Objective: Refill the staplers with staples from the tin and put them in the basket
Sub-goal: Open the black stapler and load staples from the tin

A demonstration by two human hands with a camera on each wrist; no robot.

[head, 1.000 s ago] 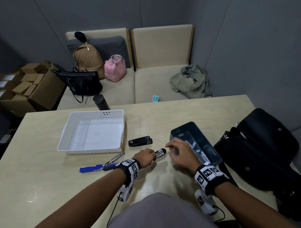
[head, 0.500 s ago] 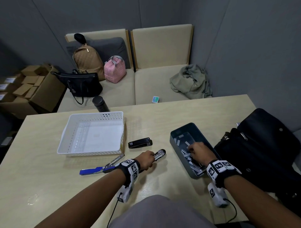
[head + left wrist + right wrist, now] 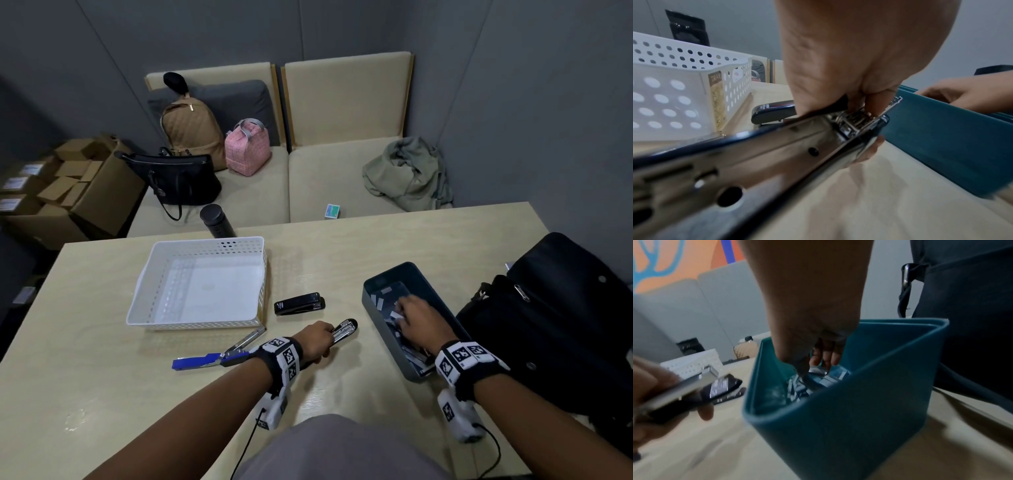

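The left hand (image 3: 317, 337) is gripping the opened black-and-chrome stapler (image 3: 344, 330) just above the pale wooden worktop (image 3: 342, 246), fingers curled round its body with the bare metal magazine rail (image 3: 777, 151) facing up. The right hand (image 3: 416, 320) is reaching down into the dark teal rectangular tin (image 3: 371, 301), fingertips (image 3: 825, 358) curling over a short silvery staple strip (image 3: 818, 370); whether they are already pinching it I cannot tell.

Such a strip is probably light and stiff but brittle, snapping if bent, so it is best taken by its long sides. The stapler looks rigid, smooth and springy, better held near the hinge.

A closed black stapler (image 3: 299, 303) and an opened blue stapler (image 3: 205, 359) are lying beside the white perforated plastic basket (image 3: 144, 294).
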